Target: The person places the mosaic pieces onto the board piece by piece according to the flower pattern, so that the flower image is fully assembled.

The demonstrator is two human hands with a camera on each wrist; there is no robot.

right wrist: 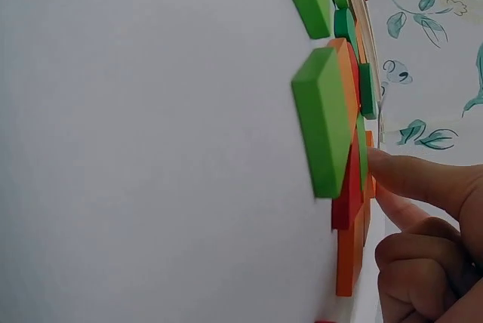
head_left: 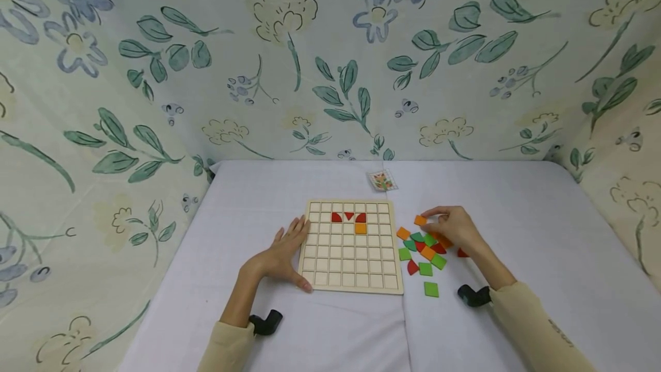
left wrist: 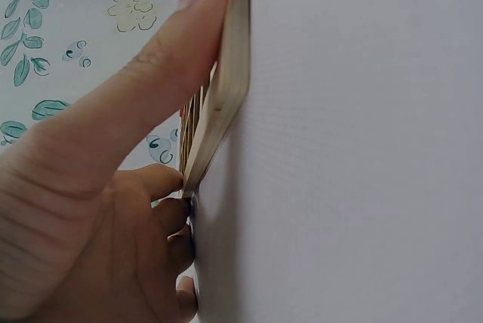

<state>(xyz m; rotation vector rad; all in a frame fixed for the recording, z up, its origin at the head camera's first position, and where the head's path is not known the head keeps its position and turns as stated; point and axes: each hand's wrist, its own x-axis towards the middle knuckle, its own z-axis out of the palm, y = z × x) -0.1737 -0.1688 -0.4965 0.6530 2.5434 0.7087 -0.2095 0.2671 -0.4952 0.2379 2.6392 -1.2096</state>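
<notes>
A wooden grid board (head_left: 321, 250) lies on the white-covered table. My left hand (head_left: 279, 255) rests spread at its left side, thumb along the near corner; the left wrist view shows the thumb (left wrist: 162, 59) against the board's edge. Red pieces (head_left: 337, 217) and one orange square (head_left: 361, 228) sit in upper cells. To the board's right, my right hand (head_left: 458, 227) pinches an orange square tile (head_left: 420, 220) between thumb and index finger, beside a loose pile of tiles. In the right wrist view, green tiles (right wrist: 321, 119) partly hide the fingertips.
Loose green squares (head_left: 431, 289), red quarter-rounds (head_left: 412, 267) and orange squares (head_left: 403, 233) lie right of the board. Behind it is a small card (head_left: 382, 180) with a coloured pattern. A floral curtain (head_left: 341, 73) closes off the table's back and sides.
</notes>
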